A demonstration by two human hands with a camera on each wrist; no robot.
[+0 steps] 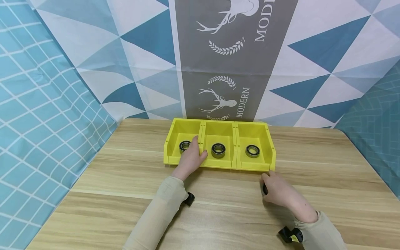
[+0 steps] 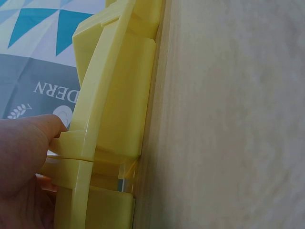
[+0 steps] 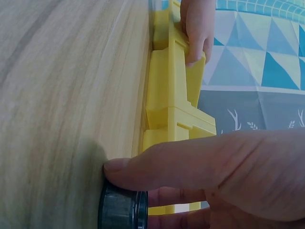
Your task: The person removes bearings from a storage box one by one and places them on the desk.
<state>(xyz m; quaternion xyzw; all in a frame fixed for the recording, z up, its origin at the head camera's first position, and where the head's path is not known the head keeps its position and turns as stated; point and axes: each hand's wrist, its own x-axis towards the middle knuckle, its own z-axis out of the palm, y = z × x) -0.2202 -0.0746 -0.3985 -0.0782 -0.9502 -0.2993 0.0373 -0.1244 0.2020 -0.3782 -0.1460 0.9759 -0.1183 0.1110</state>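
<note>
A yellow three-compartment parts bin (image 1: 218, 166) stands on the table, with one bearing in each compartment: the left bearing (image 1: 184, 146), the middle bearing (image 1: 218, 150) and the right bearing (image 1: 252, 151). My left hand (image 1: 190, 158) grips the divider between the left and middle compartments, thumb (image 2: 52, 125) on the middle side, fingers on the other. It partly covers the left bearing. At the bin's front right corner, my right hand (image 1: 278, 189) pinches another dark bearing (image 3: 121, 207) between thumb and fingers, low at the tabletop. In the head view that bearing is mostly hidden by the hand.
The wood-grain table (image 1: 218, 208) stretches in front of the bin and to both sides. Behind the bin hangs a patterned cloth (image 1: 150, 76) with triangles and a grey deer panel. Black wrist mounts (image 1: 189, 199) stick out from both sleeves.
</note>
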